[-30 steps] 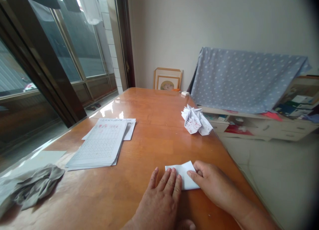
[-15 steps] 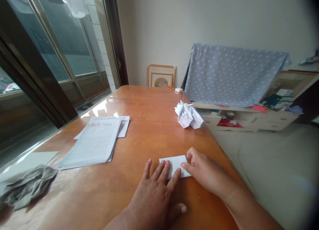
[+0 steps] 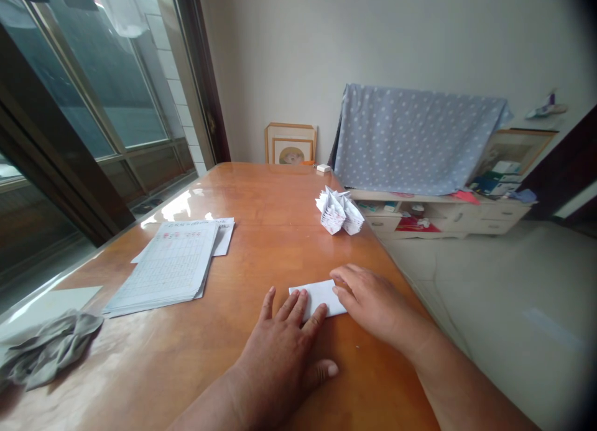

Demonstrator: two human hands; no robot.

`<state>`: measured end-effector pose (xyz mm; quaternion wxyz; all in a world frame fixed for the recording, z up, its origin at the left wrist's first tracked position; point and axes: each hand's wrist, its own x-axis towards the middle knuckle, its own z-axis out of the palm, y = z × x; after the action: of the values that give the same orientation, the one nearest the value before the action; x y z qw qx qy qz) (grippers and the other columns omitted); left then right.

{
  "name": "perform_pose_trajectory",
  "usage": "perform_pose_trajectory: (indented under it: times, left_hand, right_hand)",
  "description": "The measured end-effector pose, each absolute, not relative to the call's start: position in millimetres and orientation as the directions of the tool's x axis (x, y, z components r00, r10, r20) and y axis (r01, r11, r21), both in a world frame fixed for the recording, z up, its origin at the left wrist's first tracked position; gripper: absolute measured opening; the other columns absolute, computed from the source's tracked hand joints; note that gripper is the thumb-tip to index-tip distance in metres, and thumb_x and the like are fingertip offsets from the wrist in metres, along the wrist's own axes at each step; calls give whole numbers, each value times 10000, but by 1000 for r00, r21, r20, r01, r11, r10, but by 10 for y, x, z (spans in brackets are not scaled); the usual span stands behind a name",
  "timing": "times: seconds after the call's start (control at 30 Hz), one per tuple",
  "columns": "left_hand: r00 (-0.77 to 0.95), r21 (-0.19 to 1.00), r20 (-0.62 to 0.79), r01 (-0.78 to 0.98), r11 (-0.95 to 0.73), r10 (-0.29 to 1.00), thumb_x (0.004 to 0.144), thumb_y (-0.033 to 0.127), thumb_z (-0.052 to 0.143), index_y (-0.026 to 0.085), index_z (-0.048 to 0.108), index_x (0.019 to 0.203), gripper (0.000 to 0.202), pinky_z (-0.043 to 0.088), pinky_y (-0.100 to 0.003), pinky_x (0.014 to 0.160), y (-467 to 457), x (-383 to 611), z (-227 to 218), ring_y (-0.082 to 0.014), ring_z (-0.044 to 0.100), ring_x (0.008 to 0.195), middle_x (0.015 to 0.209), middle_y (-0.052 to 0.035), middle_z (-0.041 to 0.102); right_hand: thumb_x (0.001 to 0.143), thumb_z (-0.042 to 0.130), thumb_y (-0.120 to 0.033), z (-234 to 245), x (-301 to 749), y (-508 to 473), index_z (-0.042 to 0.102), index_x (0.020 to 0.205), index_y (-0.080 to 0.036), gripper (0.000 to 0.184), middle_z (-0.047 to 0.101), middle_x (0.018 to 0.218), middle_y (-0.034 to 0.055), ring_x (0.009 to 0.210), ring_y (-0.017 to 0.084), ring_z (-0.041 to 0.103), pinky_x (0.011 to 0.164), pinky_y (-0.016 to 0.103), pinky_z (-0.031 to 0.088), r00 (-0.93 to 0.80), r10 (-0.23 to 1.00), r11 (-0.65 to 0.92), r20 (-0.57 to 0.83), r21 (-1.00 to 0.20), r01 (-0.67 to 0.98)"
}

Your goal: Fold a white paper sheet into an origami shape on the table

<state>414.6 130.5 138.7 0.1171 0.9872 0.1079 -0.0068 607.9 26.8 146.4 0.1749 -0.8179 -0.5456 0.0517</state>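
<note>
Head view looks down on a small folded white paper (image 3: pixel 319 294) lying flat on the glossy wooden table (image 3: pixel 261 194), near the table's right edge and close to the person. The left hand (image 3: pixel 280 350) rests palm down with fingers spread, and its fingertips press on the near left part of the paper; it grips nothing. The right hand (image 3: pixel 373 303) also lies palm down and uncurled, its fingers covering the paper's right end, pinning it rather than pinching it.

The paper looks thin and very light, a few layers thick where it is folded, so it is likely stiffer than a single sheet but bends and creases easily. On the polished tabletop it will probably slide under a sideways push, so pressure from above holds it better. Lying this flat, it gives little to grasp from the top; its far long edge and left corner are bare and seem the best places to lift and pinch between thumb and fingertip.

Farther along the right side stands a cluster of folded paper pieces (image 3: pixel 339 212), well apart from the hands. A stack of printed sheets (image 3: pixel 172 269) lies to the left, and a crumpled grey cloth (image 3: pixel 46 350) sits at the near left corner
</note>
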Motion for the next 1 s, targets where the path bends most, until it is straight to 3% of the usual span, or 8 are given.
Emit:
perform_pose_trajectory:
  times: [0.17,0.3,0.47,0.53,0.63,0.83,1.0]
  left_hand:
    - [980,213,-14,199,-956,201,914,678,468,274,338,1559,772,88,-703,1179,1297,4146,1390,-399,281,1486,1587,-182,371]
    - [980,227,-39,201,-953,198,917,666,472,265,311,1564,778,92,-694,1184,1305,4131,1410,-396,302,1478,1577,-167,395]
    - [972,301,11,222,-927,236,1038,477,281,195,410,1453,519,185,-605,1192,1432,4097,1403,-304,447,1404,1470,-150,541]
    - [966,321,14,239,-916,257,1044,408,270,209,484,1352,425,286,-549,1146,1497,4105,1408,-284,577,1263,1319,-128,654]
    - [951,340,0,290,-895,308,1024,341,310,236,550,1219,327,402,-472,1013,1572,4148,1413,-269,665,1075,1159,-87,716]
    - [898,437,57,370,-819,436,1019,396,341,271,602,1102,301,391,-423,923,1628,4250,1344,-250,699,964,1018,-30,758]
    - [877,427,114,381,-820,467,935,408,526,281,629,1025,187,347,-424,931,1633,4279,1241,-252,698,983,1030,1,768]
  right_hand:
    - [968,437,-230,1490,5978,149,573,1398,-200,452,586,1433,97,1318,257,530,1131,390,351,124,992,-110,22,-341,934]
    - [967,400,-226,1519,5878,97,549,1427,-150,489,543,1471,130,1364,284,495,1140,440,381,108,993,-119,-53,-300,946]
    - [949,424,-234,1532,5814,99,544,1430,-107,512,497,1502,164,1410,316,436,1170,470,347,73,995,-88,-69,-234,968]
    - [956,447,-292,1522,5817,101,505,1464,-97,548,449,1536,172,1447,320,381,1197,467,303,73,992,-94,-98,-225,970]
    - [972,444,-415,1515,5833,80,397,1532,-77,655,343,1594,182,1496,317,281,1233,467,214,64,984,-103,-169,-230,968]
    - [846,414,-817,1508,5803,-46,88,1610,-106,1094,60,1665,159,1543,329,35,1249,510,58,46,964,-130,-262,-313,941]
    - [755,431,-900,1444,5740,-113,-44,1601,-160,1220,-72,1666,116,1531,346,-94,1240,525,-18,76,957,-170,-280,-328,929]
